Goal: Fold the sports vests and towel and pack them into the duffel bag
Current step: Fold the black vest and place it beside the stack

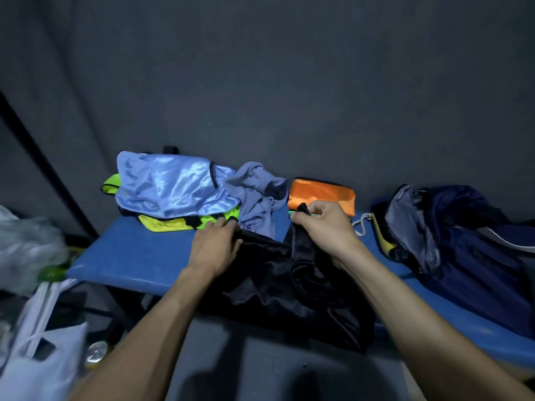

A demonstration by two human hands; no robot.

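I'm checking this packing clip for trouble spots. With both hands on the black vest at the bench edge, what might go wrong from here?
1. Much of the black vest hangs over the blue bench edge; if the left hand or right hand lets go, it may slide off.
2. The light blue vest lies heaped on the yellow-green vest close by; the left hand could drag them.
3. The navy duffel bag sags, so its opening may hinder packing.

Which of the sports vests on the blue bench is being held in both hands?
The black vest at the front edge: the left hand and right hand grip it. The light blue, yellow-green and orange vests lie untouched behind.
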